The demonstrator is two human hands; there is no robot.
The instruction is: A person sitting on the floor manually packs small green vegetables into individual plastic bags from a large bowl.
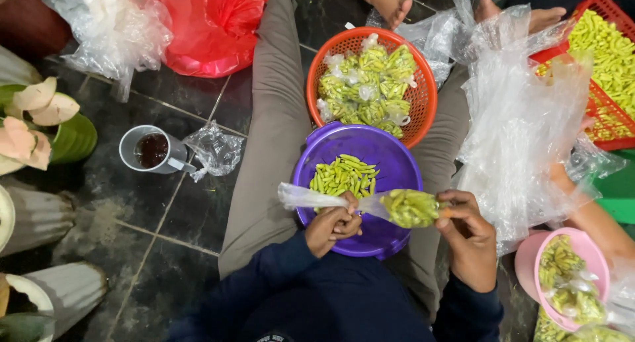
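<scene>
I hold a small clear plastic bag (409, 208) filled with green chillies, lying sideways over a purple bowl (390, 158). My right hand (468, 235) grips the filled end of the bag. My left hand (333, 224) pinches its twisted neck, and the loose plastic tail (301, 197) sticks out to the left. Loose green chillies (344, 174) lie inside the purple bowl. Beyond it stands an orange basket (423, 97) holding several filled, tied bags of chillies.
A grey mug of dark drink (152, 150) and a crumpled plastic bag (215, 150) sit on the dark tiled floor at left. A red crate of chillies (605, 110), clear plastic sheeting (522, 130) and a pink bowl (529, 253) lie right, by another person's arm (595, 219). Bare feet (393, 4) rest ahead.
</scene>
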